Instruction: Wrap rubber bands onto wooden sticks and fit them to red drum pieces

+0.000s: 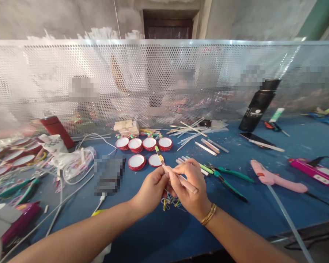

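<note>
Phone (pixel 110 175) lies left of centre on the blue table (pixel 148 237); red-rimmed dishes (pixel 136 161) sit farther right. The left hand (pixel 152 188) pinches a green-and-yellow strip (pixel 159 155), mid-table; the right hand (pixel 190 180) grips a pale pink stick (pixel 188 185). Rightward, teal-handled pliers (pixel 226 179), then a pink glue gun (pixel 276 179).

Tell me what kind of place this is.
Probably a small craft workshop: a pink glue gun and green-handled pliers lie on a blue worktable, near rows of small red-rimmed dishes, with people visible beyond a perforated divider.
</note>
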A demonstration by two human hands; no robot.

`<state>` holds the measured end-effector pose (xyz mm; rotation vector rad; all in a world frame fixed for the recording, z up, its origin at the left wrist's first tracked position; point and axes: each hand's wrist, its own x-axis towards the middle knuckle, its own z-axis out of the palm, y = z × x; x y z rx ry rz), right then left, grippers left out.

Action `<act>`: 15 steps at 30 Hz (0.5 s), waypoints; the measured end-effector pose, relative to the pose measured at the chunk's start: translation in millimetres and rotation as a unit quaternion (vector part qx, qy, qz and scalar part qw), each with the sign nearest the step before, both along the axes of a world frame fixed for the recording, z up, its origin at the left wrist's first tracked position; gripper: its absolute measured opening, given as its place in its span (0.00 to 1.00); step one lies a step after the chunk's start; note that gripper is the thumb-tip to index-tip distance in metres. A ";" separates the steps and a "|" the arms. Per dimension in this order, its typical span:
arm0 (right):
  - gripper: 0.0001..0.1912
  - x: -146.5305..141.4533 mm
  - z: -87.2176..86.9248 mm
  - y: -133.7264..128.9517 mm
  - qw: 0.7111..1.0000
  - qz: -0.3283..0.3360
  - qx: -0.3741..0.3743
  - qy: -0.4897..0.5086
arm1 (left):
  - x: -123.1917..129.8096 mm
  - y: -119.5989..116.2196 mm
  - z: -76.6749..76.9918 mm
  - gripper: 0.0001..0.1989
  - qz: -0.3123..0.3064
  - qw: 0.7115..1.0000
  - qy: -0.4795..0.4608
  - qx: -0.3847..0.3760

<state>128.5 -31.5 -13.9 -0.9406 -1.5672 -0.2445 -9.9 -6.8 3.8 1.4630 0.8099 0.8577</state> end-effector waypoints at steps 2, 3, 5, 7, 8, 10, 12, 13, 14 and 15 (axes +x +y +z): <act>0.04 0.0 0.1 0.0 1.000 0.001 -0.002 -0.002 | 0.0 0.3 -0.4 0.20 -0.001 1.000 -0.003 -0.002; 0.04 0.1 0.4 0.2 1.000 0.001 -0.004 -0.001 | -0.1 0.4 -0.3 0.20 -0.001 1.000 -0.004 -0.004; 0.04 0.6 1.3 0.5 1.000 0.000 -0.007 0.004 | -0.3 0.7 0.3 0.21 -0.003 1.000 -0.005 -0.004; 0.05 1.0 2.3 0.7 1.000 -0.004 -0.007 0.013 | -0.6 0.8 1.1 0.22 -0.004 1.000 -0.002 -0.002; 0.05 1.1 2.7 0.7 1.000 -0.005 -0.007 0.017 | -0.6 0.8 1.5 0.22 -0.005 1.000 0.000 -0.001; 0.05 1.1 3.0 0.4 1.000 -0.003 -0.009 0.018 | -0.4 0.6 1.9 0.23 -0.005 1.000 0.004 0.000; 0.05 0.7 2.5 -0.2 1.000 0.003 -0.009 0.011 | 0.1 0.4 1.7 0.23 -0.003 1.000 0.006 0.001; 0.04 0.5 2.0 -0.4 1.000 0.004 -0.006 0.007 | 0.3 0.3 1.4 0.22 -0.001 1.000 0.007 0.001; 0.04 0.2 1.5 -0.6 1.000 0.004 -0.002 0.003 | 0.6 0.3 1.1 0.22 0.000 1.000 0.008 0.002; 0.04 0.0 1.0 -0.8 1.000 0.004 0.001 0.001 | 0.7 0.4 0.7 0.22 0.002 1.000 0.009 0.003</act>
